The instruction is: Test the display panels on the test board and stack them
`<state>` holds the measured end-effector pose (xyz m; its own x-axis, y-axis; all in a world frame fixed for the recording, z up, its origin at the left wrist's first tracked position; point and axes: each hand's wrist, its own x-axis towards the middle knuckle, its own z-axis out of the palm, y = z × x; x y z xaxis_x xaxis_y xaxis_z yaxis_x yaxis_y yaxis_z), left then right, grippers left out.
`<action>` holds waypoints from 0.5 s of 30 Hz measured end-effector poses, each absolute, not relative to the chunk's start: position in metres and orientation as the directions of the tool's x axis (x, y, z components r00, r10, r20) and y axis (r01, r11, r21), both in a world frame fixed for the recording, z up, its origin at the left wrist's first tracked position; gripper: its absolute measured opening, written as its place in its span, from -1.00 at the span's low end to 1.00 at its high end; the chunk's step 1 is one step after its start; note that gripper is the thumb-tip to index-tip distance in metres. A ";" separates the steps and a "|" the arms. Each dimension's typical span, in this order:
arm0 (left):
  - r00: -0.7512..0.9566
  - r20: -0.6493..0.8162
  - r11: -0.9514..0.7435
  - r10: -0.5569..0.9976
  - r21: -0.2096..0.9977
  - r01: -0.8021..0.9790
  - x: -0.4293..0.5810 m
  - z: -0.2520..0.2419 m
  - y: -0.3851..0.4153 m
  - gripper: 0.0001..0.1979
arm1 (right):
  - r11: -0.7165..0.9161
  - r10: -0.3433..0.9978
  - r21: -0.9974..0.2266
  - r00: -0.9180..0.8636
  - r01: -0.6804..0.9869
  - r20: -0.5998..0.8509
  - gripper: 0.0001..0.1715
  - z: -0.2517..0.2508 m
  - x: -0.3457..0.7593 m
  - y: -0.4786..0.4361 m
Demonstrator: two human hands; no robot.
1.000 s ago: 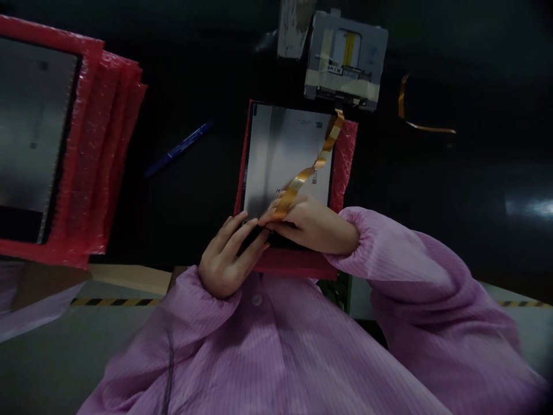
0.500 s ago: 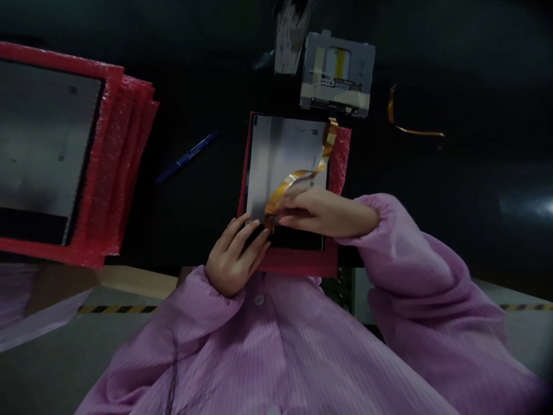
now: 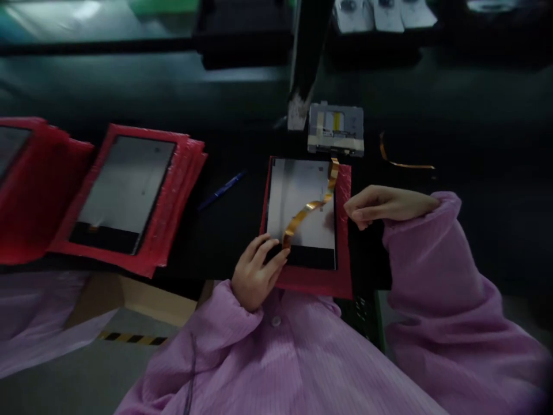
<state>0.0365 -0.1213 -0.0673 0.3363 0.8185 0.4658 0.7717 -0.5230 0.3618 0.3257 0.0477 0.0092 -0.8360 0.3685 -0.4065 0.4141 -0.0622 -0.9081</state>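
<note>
One black worktable (image 3: 371, 253) stood near striped floor tape (image 3: 133, 338); on it, an orange flex cable (image 3: 298, 219) crossed a display panel (image 3: 298, 184). The left hand (image 3: 254, 276), fingers splayed, touched the cable's lower end—the right hand (image 3: 380, 203) hovered alongside, loosely curled, contents unclear.

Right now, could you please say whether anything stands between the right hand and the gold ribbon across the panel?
Nothing visible stands between the right hand and the gold ribbon; the panel and red wrap lie below. The left hand is at the ribbon's lower end.

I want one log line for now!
left hand: at gold ribbon end; right hand: curled, right of panel; blue pen: left of panel
</note>
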 end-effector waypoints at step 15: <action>-0.155 0.295 -0.048 0.943 0.579 0.814 -0.063 -0.047 -0.016 -0.76 | -0.134 0.611 -0.910 -0.690 0.392 -0.388 -0.27 -0.010 0.325 0.057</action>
<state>-0.0631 -0.0156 -0.0469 -0.1549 0.9428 0.2952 0.8139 -0.0475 0.5791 0.3249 0.0572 -0.0102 -0.6905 0.6106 -0.3878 0.3923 -0.1342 -0.9100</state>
